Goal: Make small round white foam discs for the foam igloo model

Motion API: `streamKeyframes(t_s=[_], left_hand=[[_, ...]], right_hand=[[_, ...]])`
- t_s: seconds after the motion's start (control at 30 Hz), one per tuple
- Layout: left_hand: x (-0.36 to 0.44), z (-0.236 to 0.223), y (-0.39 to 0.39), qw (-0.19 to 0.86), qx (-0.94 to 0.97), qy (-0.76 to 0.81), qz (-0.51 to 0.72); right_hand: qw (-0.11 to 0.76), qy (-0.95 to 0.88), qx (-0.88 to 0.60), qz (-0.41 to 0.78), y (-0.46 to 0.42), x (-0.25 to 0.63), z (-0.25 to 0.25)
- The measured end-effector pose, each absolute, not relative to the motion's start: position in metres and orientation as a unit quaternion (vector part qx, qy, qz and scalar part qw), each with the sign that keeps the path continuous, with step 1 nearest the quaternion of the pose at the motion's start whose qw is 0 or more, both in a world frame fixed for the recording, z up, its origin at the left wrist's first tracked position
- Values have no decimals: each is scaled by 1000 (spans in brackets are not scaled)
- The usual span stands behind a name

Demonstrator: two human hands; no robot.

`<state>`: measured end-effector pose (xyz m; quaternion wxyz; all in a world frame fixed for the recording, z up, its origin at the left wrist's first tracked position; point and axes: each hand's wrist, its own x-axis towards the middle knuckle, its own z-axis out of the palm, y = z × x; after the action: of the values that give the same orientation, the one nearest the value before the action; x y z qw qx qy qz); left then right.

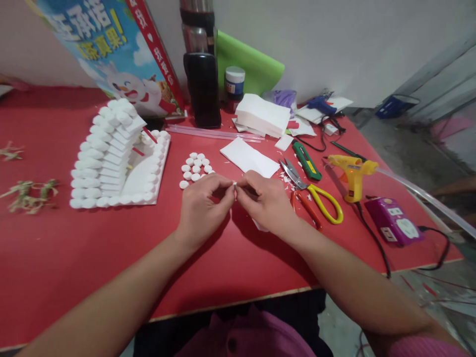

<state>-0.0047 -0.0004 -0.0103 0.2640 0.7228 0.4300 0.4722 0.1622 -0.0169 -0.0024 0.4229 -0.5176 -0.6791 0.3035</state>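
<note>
My left hand (204, 206) and my right hand (262, 198) meet above the table, thumbs and forefingers pinched together on a tiny white piece (234, 183). Most of that piece is hidden by the fingertips. Just behind my left hand lies a group of small white foam discs (196, 162). Farther left stands a white foam model (107, 158) with steps and a border of white discs on a flat base. A white foam sheet (251, 157) lies behind my right hand, and scissors with yellow handles (314, 191) rest to its right.
On the right are a green utility knife (307, 159), red-handled pliers (308, 209), a yellow glue gun (351, 173) with its cord, and a purple power socket (394, 222). A black phone (203, 89), a jar (234, 82) and foam blocks (262, 114) stand at the back. Dried-grass pieces (31, 193) lie left.
</note>
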Motion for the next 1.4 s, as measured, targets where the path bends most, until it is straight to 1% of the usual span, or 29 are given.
streamKeyframes(t_s=[0.03, 0.1, 0.17, 0.23, 0.3, 0.5, 0.63, 0.7, 0.87, 1.0, 1.1, 1.17, 1.23, 1.4], left_hand=[[-5, -10, 0, 270, 718, 435, 471], [-6, -9, 1, 310, 690, 455, 470], [-6, -8, 1, 350, 659, 474, 468], [-6, -7, 1, 360, 645, 486, 467], [-6, -7, 0, 356, 645, 489, 467], [-7, -8, 0, 376, 648, 472, 465], [-9, -7, 0, 345, 686, 468, 438], [-9, -8, 0, 300, 716, 463, 428], [-9, -13, 0, 151, 792, 432, 404], [-11, -16, 3, 46, 842, 399, 360], [-13, -15, 5, 2, 858, 385, 341], [-14, -15, 5, 5, 857, 378, 350], [-14, -14, 4, 39, 849, 371, 373], [-12, -9, 4, 187, 803, 364, 434]], right_hand=[[435, -642, -518, 362, -15, 162, -2], [449, -524, -500, 523, -12, 163, 0], [441, -393, -459, 664, -8, 163, 0], [429, -310, -430, 732, -6, 163, -1], [428, -279, -418, 751, -5, 163, -3], [437, -298, -430, 732, -6, 163, -3], [446, -330, -457, 695, -7, 163, 0], [458, -367, -473, 657, -8, 161, -1], [481, -486, -511, 521, -12, 156, -7], [478, -516, -525, 480, -14, 157, -9], [477, -521, -523, 477, -13, 159, -8], [479, -520, -515, 484, -12, 160, -8], [480, -518, -510, 491, -12, 161, -7], [486, -502, -502, 509, -11, 162, -7]])
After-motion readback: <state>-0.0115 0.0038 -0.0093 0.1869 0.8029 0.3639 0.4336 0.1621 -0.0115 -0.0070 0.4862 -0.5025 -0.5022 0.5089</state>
